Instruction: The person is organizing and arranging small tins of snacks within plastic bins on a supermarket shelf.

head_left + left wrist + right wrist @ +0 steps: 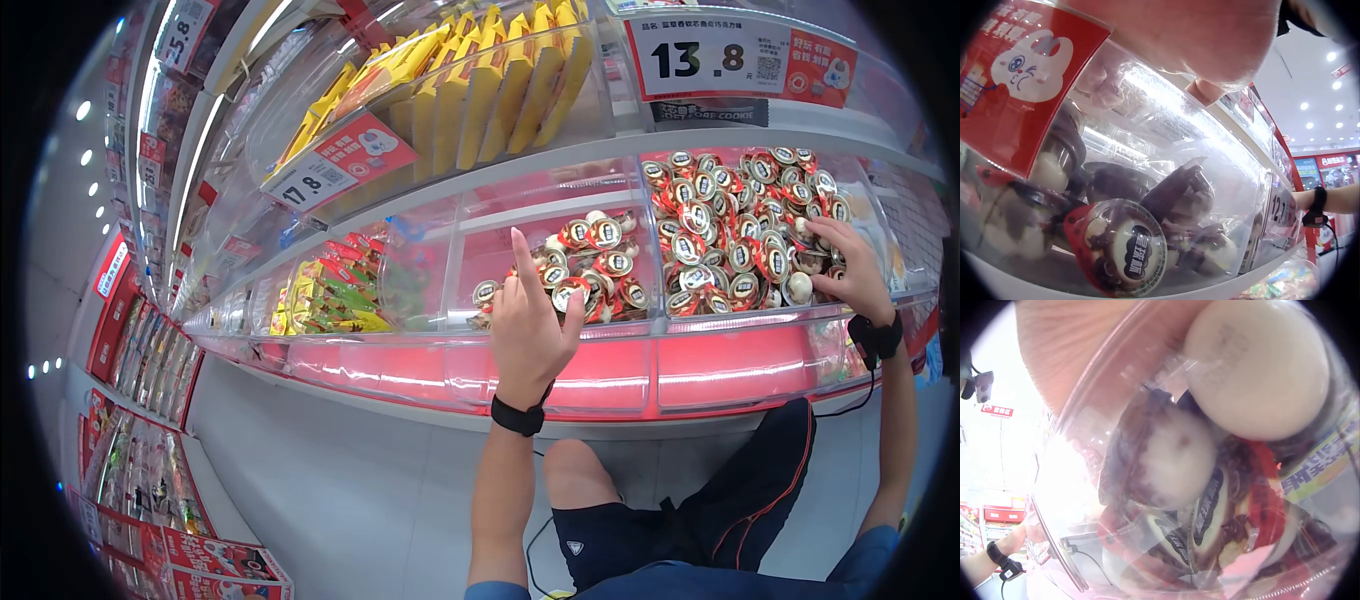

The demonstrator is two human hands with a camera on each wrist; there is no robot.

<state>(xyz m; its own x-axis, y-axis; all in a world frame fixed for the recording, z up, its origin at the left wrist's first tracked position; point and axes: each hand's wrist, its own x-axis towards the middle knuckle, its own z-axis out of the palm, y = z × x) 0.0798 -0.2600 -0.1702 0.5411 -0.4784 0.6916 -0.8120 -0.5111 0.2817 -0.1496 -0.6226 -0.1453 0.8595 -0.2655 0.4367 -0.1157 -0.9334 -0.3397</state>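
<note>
Small round snack cups [570, 235] with clear lids, cream-coloured bases and red edging lie loose in the left clear bin. Over that bin's front is my left hand [535, 325], its index finger pointing up and its thumb held apart. In the left wrist view, a snack cup [1124, 247] lies against the clear front wall, below the hand. A fuller pile of the same cups [740, 230] fills the bin to the right. At this pile's right edge my right hand [858, 270] reaches in, fingers and thumb spread at the cups. Its fingertips are hidden in the right wrist view.
A clear bin front [600, 335] runs along the shelf edge. Yellow packets [500, 90] stand on the shelf above, beside a price sign [740, 62]. Red, green and yellow packets [335, 290] lie in a bin at left. The person's knee [580, 470] is close below the shelf.
</note>
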